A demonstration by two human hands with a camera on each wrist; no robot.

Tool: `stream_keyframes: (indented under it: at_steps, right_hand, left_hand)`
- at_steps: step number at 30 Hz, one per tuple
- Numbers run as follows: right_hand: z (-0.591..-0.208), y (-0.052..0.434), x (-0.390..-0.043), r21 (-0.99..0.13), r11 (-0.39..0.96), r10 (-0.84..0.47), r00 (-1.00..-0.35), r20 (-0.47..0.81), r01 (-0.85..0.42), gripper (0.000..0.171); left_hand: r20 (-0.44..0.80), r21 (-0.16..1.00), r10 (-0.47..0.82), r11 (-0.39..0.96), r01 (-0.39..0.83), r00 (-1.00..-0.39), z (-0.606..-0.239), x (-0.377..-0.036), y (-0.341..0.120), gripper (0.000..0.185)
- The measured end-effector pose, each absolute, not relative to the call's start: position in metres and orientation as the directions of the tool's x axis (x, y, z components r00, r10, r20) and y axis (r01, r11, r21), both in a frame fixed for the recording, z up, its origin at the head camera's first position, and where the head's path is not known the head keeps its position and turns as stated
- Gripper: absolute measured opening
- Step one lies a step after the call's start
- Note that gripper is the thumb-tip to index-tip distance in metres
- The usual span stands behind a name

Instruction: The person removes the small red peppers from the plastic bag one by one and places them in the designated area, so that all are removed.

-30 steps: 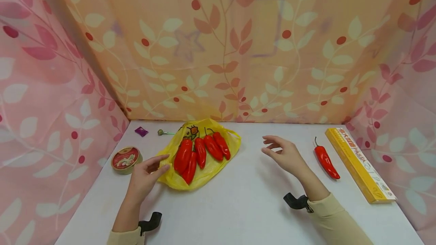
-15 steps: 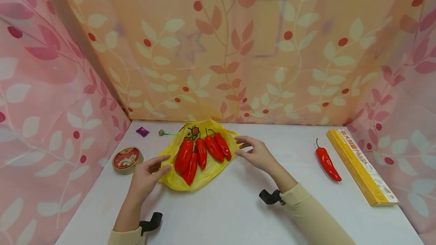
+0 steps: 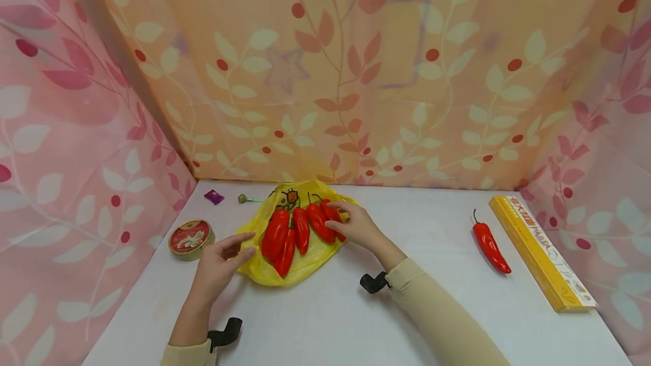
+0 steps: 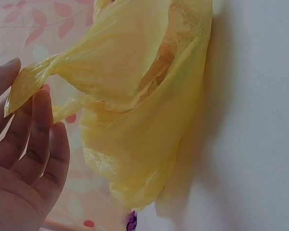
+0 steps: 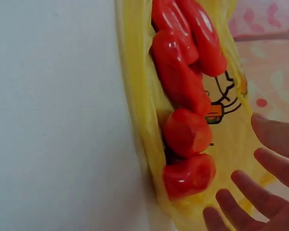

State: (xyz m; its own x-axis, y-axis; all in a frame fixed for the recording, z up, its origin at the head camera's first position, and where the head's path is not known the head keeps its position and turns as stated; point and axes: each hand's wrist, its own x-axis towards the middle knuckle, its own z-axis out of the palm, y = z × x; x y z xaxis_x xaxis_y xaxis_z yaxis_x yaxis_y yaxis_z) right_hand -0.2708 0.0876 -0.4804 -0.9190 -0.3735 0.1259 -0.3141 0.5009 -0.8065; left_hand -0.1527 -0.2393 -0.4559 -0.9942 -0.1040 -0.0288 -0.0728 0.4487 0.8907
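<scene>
A yellow plastic bag (image 3: 315, 258) lies spread on the table with several glossy red peppers (image 3: 275, 236) on it. At its left edge my left hand (image 3: 216, 267) holds a bit of the bag; in the left wrist view, the twisted handle end (image 4: 33, 82) runs between thumb and fingers. My right hand (image 3: 358, 227) reaches over the bag's right edge, partly covering the rightmost pepper in the head view. From the right wrist, its fingers (image 5: 257, 192) look spread and apart from the peppers, with nothing between them.
One more red pepper (image 3: 490, 247) lies at the right beside a yellow pasta box (image 3: 541, 256). On the left are a round red-lidded tin (image 3: 190, 239), a small purple packet (image 3: 214, 197) and a thin green-stemmed item (image 3: 249, 199). Patterned curtains (image 3: 396, 100) enclose the table.
My right hand has moved left from the open table to the bag's right edge, over the rightmost pepper. The left hand stays at the bag's left edge.
</scene>
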Motion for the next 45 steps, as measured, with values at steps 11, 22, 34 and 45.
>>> stream_keyframes:
  at_steps: [11, 22, 34, 45]
  right_hand:
    - [-0.499, 0.074, -0.288, -0.746, 0.618, -0.302, -0.951, 0.068, -0.25, 0.05]
    - [-0.495, 0.07, -0.285, -0.721, 0.657, -0.271, -0.961, 0.048, -0.221, 0.058]
    - [-0.472, 0.084, -0.258, -0.872, 0.474, -0.39, -0.917, -0.085, -0.121, 0.06]
    - [-0.459, 0.106, -0.229, -0.914, 0.404, -0.366, -0.923, -0.122, -0.04, 0.06]
  left_hand:
    - [-0.044, 0.894, -0.102, 0.44, -0.085, -0.994, -0.458, -0.151, -0.237, 0.045]
    - [-0.052, 0.886, -0.105, 0.455, -0.095, -0.993, -0.454, -0.152, -0.235, 0.044]
    - [-0.053, 0.878, -0.112, 0.467, -0.099, -0.992, -0.452, -0.152, -0.236, 0.044]
    - [-0.065, 0.877, -0.103, 0.468, -0.107, -0.992, -0.453, -0.152, -0.235, 0.046]
